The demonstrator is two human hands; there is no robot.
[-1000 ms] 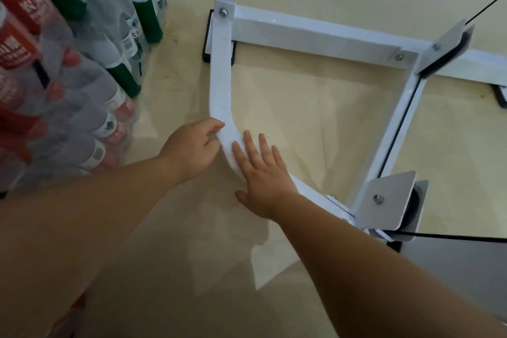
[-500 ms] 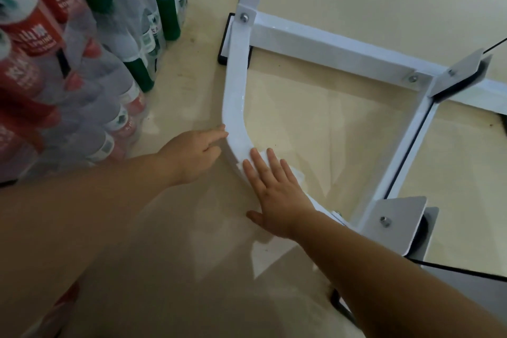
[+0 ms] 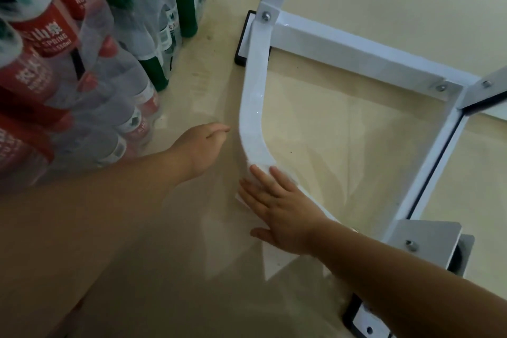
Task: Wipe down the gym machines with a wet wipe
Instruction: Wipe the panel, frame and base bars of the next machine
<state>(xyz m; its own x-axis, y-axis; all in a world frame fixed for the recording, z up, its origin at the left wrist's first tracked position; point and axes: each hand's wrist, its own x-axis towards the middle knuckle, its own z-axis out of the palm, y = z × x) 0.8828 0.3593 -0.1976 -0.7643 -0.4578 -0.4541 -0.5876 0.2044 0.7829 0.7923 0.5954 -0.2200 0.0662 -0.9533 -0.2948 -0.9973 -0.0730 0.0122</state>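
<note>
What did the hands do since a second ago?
The left hand let go of the white bar and is now just beside it, not touching. The right hand slid the wet wipe a little down the bar, toward the person. It stays flat on the wipe; the bottles have not moved.

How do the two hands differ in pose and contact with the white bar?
The right hand lies flat, fingers straight, pressing a white wipe onto the curved bar; the left hand has loosely curled fingers and holds nothing. The right hand rests on the bar; the left hand sits beside it, apparently not touching. Both are bare.
</note>
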